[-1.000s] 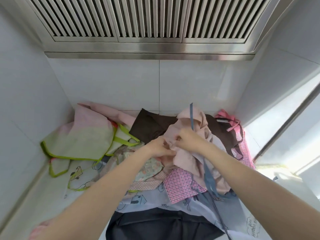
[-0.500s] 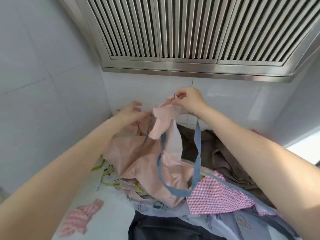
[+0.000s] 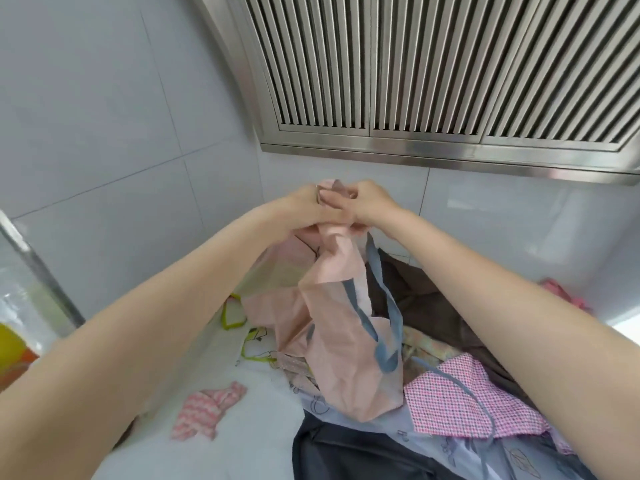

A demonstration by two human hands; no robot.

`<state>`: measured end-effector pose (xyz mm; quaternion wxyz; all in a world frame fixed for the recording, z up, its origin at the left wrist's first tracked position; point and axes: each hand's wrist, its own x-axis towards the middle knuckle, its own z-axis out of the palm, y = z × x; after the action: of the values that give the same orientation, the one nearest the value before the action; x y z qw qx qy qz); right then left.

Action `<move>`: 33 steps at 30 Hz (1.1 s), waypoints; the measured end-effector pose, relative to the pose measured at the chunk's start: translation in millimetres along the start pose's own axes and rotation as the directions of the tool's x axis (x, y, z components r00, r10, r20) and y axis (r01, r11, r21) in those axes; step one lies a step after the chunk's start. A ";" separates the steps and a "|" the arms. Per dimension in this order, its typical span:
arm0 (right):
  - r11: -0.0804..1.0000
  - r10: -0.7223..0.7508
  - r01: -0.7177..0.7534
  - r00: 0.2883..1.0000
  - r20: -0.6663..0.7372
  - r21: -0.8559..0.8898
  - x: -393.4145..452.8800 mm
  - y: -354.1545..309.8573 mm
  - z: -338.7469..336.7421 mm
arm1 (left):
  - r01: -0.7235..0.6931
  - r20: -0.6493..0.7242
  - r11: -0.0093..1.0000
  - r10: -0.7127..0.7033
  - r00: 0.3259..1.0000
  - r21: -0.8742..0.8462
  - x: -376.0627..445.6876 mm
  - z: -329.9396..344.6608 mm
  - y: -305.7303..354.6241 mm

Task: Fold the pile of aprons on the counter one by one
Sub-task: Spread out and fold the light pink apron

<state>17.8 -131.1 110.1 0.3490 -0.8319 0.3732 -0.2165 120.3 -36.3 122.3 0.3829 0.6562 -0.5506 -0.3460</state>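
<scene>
I see the left hand (image 3: 304,206) and right hand (image 3: 367,206) pinching the pink apron (image 3: 346,341) by its top; its long axis hangs vertically, lower end on the pile (image 3: 467,403).

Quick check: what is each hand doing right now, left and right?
Left hand: grips the top of the pink apron, lifted above the pile.
Right hand: fingers curled round the same bunched top edge.
</scene>
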 end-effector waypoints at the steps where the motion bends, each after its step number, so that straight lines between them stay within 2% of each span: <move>1: 0.997 0.001 -0.003 1.000 0.027 0.083 -2.1 -5.0 3.4 | -0.003 -0.041 0.995 0.007 0.999 0.100 -2.8 -4.3 -1.8; 3: 0.971 -0.047 0.015 0.990 0.130 0.238 -4.8 -8.4 9.4 | 0.003 -0.029 0.957 0.006 1.000 0.290 -12.1 -18.1 -0.3; 6: 0.943 -0.129 -0.007 0.914 0.386 0.334 -9.8 2.5 17.1 | 0.003 -0.018 0.862 0.007 1.000 0.507 -23.6 -45.9 12.8; 8: 0.927 -0.076 -0.099 0.895 0.440 0.361 -13.5 6.7 17.1 | -0.010 -0.053 0.771 0.056 0.997 0.637 -25.2 -60.0 22.6; 9: 0.940 -0.030 -0.122 0.900 0.435 0.317 -13.0 6.1 12.5 | -0.013 -0.067 0.722 0.082 0.994 0.692 -22.4 -66.6 24.5; 11: 0.983 0.063 -0.123 0.925 0.376 0.137 -8.6 -1.9 -10.1 | 0.042 -0.127 0.567 0.112 0.986 0.823 -15.7 -77.4 23.2; 12: 0.993 0.095 -0.110 0.957 0.273 0.039 -5.7 -10.6 -26.7 | 0.099 -0.187 0.481 0.139 0.972 0.871 -12.2 -82.4 23.2; 14: 0.993 0.050 -0.057 0.996 -0.074 -0.099 0.1 -37.4 -68.9 | 0.226 -0.334 0.389 0.238 0.912 0.893 -5.4 -88.7 31.5; 15: 0.985 -0.046 -0.003 0.960 -0.277 -0.174 1.0 -54.2 -89.6 | 0.266 -0.387 0.361 0.324 0.863 0.894 -3.2 -90.8 42.1; 16: 0.962 -0.181 0.054 0.861 -0.476 -0.267 -1.5 -72.7 -107.1 | 0.296 -0.426 0.339 0.421 0.801 0.893 -1.8 -93.3 55.7; 17: 0.922 -0.342 0.115 0.690 -0.637 -0.370 -8.8 -90.4 -118.9 | 0.307 -0.439 0.323 0.527 0.728 0.895 -1.4 -96.9 72.2; 18: 0.869 -0.487 0.196 0.501 -0.716 -0.454 -16.3 -103.6 -123.4 | 0.316 -0.443 0.310 0.611 0.656 0.896 -1.3 -102.7 85.9; 19: 0.820 -0.570 0.290 0.352 -0.742 -0.493 -23.4 -113.1 -120.9 | 0.342 -0.459 0.308 0.649 0.607 0.888 -0.9 -110.3 96.5; 20: 0.774 -0.630 0.354 0.340 -0.698 -0.525 -26.7 -116.2 -115.0 | 0.386 -0.487 0.306 0.643 0.591 0.871 -0.4 -118.4 101.9; 21: 0.727 -0.684 0.383 0.473 -0.555 -0.570 -28.9 -114.8 -104.1 | 0.439 -0.518 0.288 0.593 0.617 0.851 -2.7 -123.9 102.4; 22: 0.701 -0.643 0.371 0.699 -0.313 -0.610 -31.4 -108.5 -88.3 | 0.479 -0.537 0.255 0.521 0.663 0.840 -4.4 -126.3 97.3; 23: 0.702 -0.453 0.336 0.891 -0.029 -0.628 -35.1 -101.4 -72.0 | 0.506 -0.548 0.221 0.442 0.710 0.834 -8.5 -126.5 87.8; 24: 0.733 -0.200 0.270 0.963 0.182 -0.624 -40.0 -92.0 -58.3 | 0.522 -0.549 0.182 0.387 0.741 0.833 -10.6 -124.1 75.9; 25: 0.790 -0.008 0.179 0.959 0.283 -0.587 -42.6 -86.1 -49.2 | 0.517 -0.534 0.154 0.364 0.763 0.842 -14.8 -121.9 65.7; 26: 0.840 0.089 0.085 0.953 0.290 -0.536 -39.3 -78.0 -45.4 | 0.497 -0.513 0.143 0.365 0.777 0.856 -15.6 -120.1 58.1; 28: 0.895 0.145 -0.058 0.975 0.167 -0.442 -33.5 -71.7 -47.4 | 0.486 -0.516 0.176 0.352 0.781 0.856 -15.0 -119.9 50.3; 29: 0.919 0.150 -0.128 0.988 0.031 -0.372 -25.8 -67.9 -53.7 | 0.479 -0.538 0.248 0.322 0.779 0.842 -14.9 -120.3 51.3; 30: 0.965 0.141 -0.161 0.984 -0.109 -0.209 -16.0 -62.7 -61.5 | 0.459 -0.561 0.358 0.271 0.782 0.813 -14.0 -119.2 50.3; 31: 0.984 0.177 -0.167 0.950 -0.259 0.061 -11.1 -60.5 -70.6 | 0.425 -0.583 0.504 0.206 0.786 0.752 -12.6 -118.0 51.2; 32: 0.945 0.242 -0.127 0.892 -0.382 0.301 -6.5 -58.5 -79.7 | 0.372 -0.597 0.655 0.152 0.788 0.658 -10.3 -115.6 51.2; 33: 0.895 0.285 -0.052 0.830 -0.479 0.442 -8.1 -59.4 -89.3 | 0.285 -0.593 0.806 0.098 0.799 0.518 -9.2 -109.7 54.9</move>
<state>-14.8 -133.9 212.6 0.4166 -0.6093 0.4747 -0.4795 189.9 -19.5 222.4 0.2962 0.8432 -0.4466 0.0435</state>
